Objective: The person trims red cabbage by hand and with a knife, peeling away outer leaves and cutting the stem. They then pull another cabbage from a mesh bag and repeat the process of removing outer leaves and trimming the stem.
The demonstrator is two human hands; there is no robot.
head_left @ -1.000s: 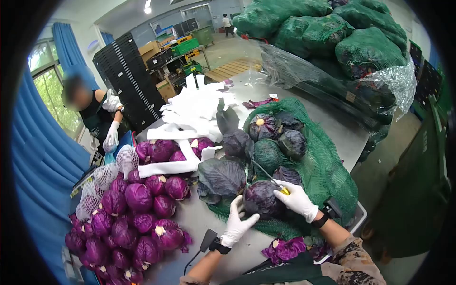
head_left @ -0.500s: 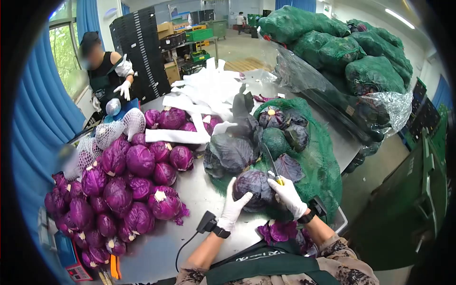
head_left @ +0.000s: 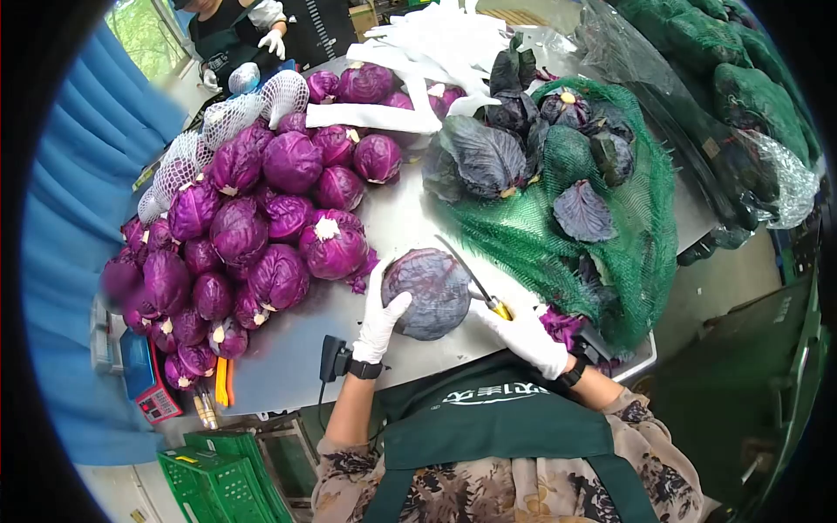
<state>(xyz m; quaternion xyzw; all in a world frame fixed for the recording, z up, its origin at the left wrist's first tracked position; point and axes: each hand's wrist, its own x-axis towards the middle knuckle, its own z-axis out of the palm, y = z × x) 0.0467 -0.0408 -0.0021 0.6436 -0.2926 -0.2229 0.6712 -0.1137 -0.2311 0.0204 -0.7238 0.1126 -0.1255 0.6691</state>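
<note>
Head view: cupping a round, dusky purple cabbage (head_left: 427, 295) at the near side of a grey metal table (head_left: 392, 222) with the white-gloved left hand (head_left: 379, 324), gripping a yellow-handled, thin-bladed knife (head_left: 485, 294) in the white-gloved right hand (head_left: 527, 336), working between a heap of glossy purple cabbages (head_left: 240, 231) and a green mesh sack (head_left: 645, 253).

The place looks like a packing workroom for vegetables — on a wide metal table (head_left: 283, 362) lies a big heap of purple cabbages (head_left: 240, 232), beside white foam nets (head_left: 222, 122); filled green net sacks (head_left: 757, 106) are piled nearby, green plastic crates (head_left: 214, 478) stand lower, and a co-worker (head_left: 228, 28) wears white gloves (head_left: 274, 42) and a dark apron (head_left: 225, 54).
</note>
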